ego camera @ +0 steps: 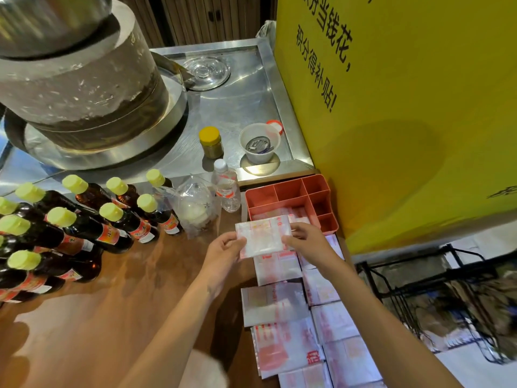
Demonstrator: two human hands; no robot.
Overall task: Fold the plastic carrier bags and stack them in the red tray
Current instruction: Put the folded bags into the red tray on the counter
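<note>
I hold a folded white plastic bag with red print (pixel 263 237) above the wooden counter, just in front of the red tray (pixel 291 189). My left hand (pixel 223 249) pinches its left edge and my right hand (pixel 305 238) pinches its right edge. The red tray has several compartments; folded bags (pixel 279 212) lie in its long front compartment. Several more folded bags (pixel 279 268) lie in two rows on the counter, running from below my hands toward me.
Dark bottles with yellow-green caps (pixel 112 222) crowd the counter's left. A clear bag (pixel 195 208) and water bottle (pixel 227 189) stand left of the tray. Behind are a stone mill (pixel 84 85), a yellow-lidded jar (pixel 211 142), a plastic cup (pixel 259 142). A yellow sign (pixel 405 121) stands at the right.
</note>
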